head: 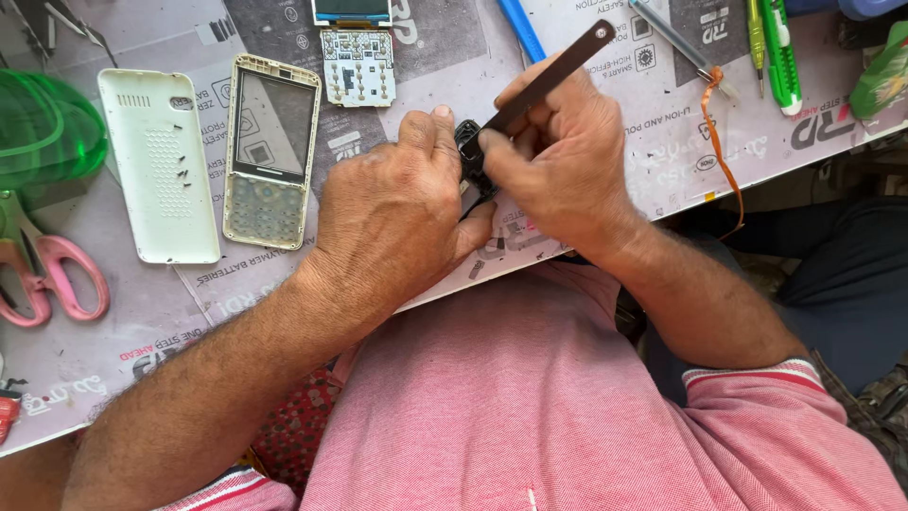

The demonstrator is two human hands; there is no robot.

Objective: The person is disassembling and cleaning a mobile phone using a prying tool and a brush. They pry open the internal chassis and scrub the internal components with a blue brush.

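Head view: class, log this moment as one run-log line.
left hand: holds small black part | right hand: presses dark flat tool on it | beside: white back cover, phone frame

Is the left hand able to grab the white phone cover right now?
Probably not at once: the left hand is pinching a small black part. The white back cover lies uncovered to its left, though, with nothing in between but the phone's front frame.

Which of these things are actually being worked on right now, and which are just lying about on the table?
In hand:
- small black part, held by the left hand
- flat dark metal prying tool, held in the right hand

Lying about:
- white phone back cover
- cream phone front frame
- white keypad circuit board
- pink-handled scissors
- green cutter knife
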